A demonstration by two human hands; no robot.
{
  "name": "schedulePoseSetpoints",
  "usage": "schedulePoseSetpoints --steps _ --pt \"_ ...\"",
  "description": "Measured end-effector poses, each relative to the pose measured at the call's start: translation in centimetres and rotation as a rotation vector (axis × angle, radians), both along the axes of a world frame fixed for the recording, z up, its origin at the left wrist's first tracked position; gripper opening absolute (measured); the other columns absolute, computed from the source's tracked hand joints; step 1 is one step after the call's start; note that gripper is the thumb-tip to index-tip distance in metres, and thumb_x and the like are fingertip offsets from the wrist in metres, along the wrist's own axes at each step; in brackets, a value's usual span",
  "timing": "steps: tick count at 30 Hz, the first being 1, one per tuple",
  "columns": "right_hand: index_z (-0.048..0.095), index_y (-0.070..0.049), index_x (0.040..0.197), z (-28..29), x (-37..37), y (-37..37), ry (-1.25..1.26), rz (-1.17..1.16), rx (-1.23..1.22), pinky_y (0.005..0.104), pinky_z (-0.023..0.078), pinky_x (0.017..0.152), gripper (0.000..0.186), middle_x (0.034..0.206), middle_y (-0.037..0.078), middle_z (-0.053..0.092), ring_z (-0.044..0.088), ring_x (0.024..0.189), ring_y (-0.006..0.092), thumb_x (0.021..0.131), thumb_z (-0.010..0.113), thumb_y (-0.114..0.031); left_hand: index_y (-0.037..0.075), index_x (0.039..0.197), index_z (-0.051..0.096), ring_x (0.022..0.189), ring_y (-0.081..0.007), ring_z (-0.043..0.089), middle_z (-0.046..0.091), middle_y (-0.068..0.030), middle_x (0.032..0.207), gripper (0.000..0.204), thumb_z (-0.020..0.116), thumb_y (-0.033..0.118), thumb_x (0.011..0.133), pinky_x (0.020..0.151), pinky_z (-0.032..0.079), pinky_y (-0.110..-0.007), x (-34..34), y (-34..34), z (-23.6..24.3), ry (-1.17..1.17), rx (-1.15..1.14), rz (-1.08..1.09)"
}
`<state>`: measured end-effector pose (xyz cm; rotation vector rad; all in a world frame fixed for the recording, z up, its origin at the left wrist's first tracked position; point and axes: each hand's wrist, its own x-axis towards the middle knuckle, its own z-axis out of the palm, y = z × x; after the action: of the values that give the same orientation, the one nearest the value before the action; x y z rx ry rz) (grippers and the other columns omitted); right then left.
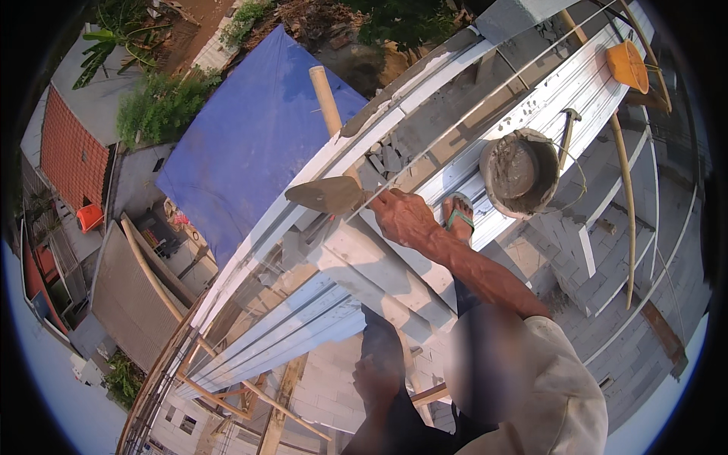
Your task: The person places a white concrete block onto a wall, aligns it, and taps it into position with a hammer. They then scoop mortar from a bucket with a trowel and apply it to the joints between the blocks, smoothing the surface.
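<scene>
Steel trowel (326,195) lies nearly level, long axis left-right, tip pointing left; right hand (403,218) has its fingers closed round the handle. Left hand (377,379) is shadowed, grip unclear.

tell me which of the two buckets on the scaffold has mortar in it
The grey, mortar-caked round bucket beside the sandalled foot holds wet grey mortar. The orange plastic bucket farther along lies tipped, and its contents can't be seen.

Trowel blade (326,195) dull metal, mortar-smeared — bucket (518,173) caked in rough grey cement — wall blocks (394,262) matt white, tarpaulin (250,136) smooth blue plastic.
</scene>
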<state>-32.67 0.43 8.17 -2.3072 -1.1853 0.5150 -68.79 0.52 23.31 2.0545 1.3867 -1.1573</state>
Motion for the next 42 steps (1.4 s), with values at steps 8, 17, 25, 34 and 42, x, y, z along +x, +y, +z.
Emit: schedulePoseSetpoints --steps 8,17,25,34,42 --pt "0.068 0.001 0.108 -1.2 -3.4 -20.9 0.406 -0.874 -0.203 0.0535 0.057 0.074 0.033 0.093 0.03 0.073 0.073 0.088 0.0489 0.097 0.069 -0.03 0.002 0.131 0.064 0.122 -0.0438 0.061 0.062 -0.0208 0.133 0.054 0.073 0.032 0.087 0.102 0.051 -0.055 0.5 -2.0 -0.2 0.021 0.013 0.017" --pt "0.065 0.004 0.087 -14.1 5.5 -36.2 0.096 -0.882 -0.27 0.0479 0.047 0.055 0.032 0.069 0.023 0.063 0.061 0.056 0.0361 0.094 0.069 -0.026 0.003 0.13 0.066 0.124 -0.0418 0.061 0.063 -0.0206 0.133 0.05 0.075 0.03 0.088 0.105 0.05 -0.052 1.7 -0.7 0.0 0.008 0.012 -0.091" --pt "0.07 -0.002 0.083 -9.2 3.4 -36.0 0.883 -1.134 -0.075 0.0284 0.033 0.036 0.034 0.053 -0.003 0.05 0.042 0.039 0.0066 0.097 0.071 -0.033 0.002 0.13 0.064 0.118 -0.0433 0.061 0.063 -0.0193 0.129 0.051 0.072 0.034 0.09 0.1 0.05 -0.055 0.4 -1.3 -0.6 -0.026 0.021 -0.118" --pt "0.073 -0.003 0.104 -1.7 -3.3 -25.9 0.993 -0.76 0.033 0.0313 0.045 0.065 0.029 0.076 -0.003 0.057 0.05 0.07 0.0071 0.101 0.066 -0.031 0.002 0.133 0.063 0.125 -0.0432 0.058 0.06 -0.0196 0.136 0.053 0.07 0.033 0.091 0.106 0.048 -0.054 1.7 -1.2 1.0 -0.011 0.001 0.031" --pt "0.066 -0.005 0.129 0.7 -1.1 -4.0 0.161 -0.069 -0.139 0.0461 0.058 0.08 0.041 0.108 0.011 0.069 0.07 0.09 0.0317 0.091 0.07 -0.02 0.009 0.133 0.065 0.126 -0.0375 0.059 0.061 -0.0136 0.136 0.051 0.071 0.034 0.089 0.107 0.049 -0.051 -1.2 -1.0 -0.2 0.026 0.046 0.073"
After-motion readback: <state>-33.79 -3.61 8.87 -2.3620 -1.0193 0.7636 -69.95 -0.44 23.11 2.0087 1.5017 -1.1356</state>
